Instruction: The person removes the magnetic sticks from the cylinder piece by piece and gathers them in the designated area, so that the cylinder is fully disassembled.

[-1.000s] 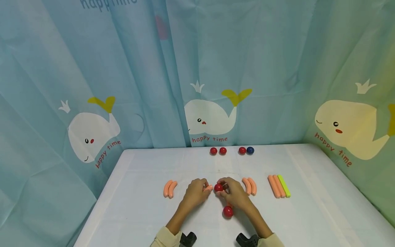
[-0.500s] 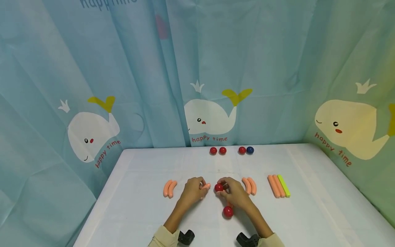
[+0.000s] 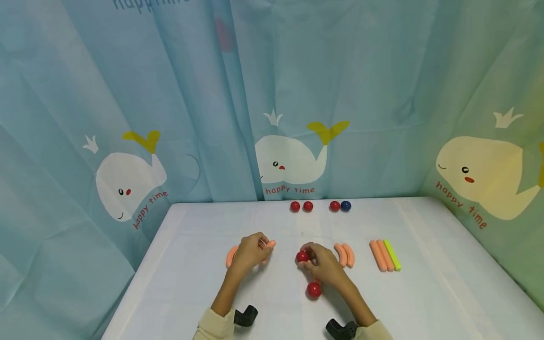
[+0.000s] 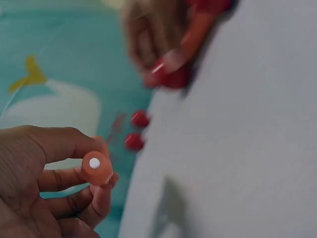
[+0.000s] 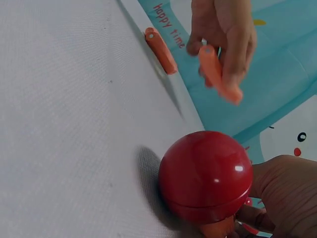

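Note:
My left hand (image 3: 250,252) pinches a short curved orange magnetic stick (image 3: 271,244), held left of centre over the white table. A white dot shows on the stick's end in the left wrist view. Nearer the middle, my right hand (image 3: 324,265) holds a red ball (image 3: 302,256) between thumb and fingers. Another red ball (image 3: 314,291) lies closer to me, with an orange stick (image 5: 218,228) joined to it and leading in under the right hand. In the right wrist view this near ball looms large and hides part of that stick.
Two red balls (image 3: 301,206) and a red and blue pair (image 3: 340,206) lie along the table's (image 3: 191,283) back edge. Curved orange sticks (image 3: 231,257) lie at left, partly behind the left hand, and more (image 3: 344,255) at right. Straight orange sticks (image 3: 380,255) and a lime one (image 3: 392,255) lie farther right.
My left hand has moved left and slightly away from me with the curved stick, widening the gap to the right hand. The right hand and its red ball have stayed put.

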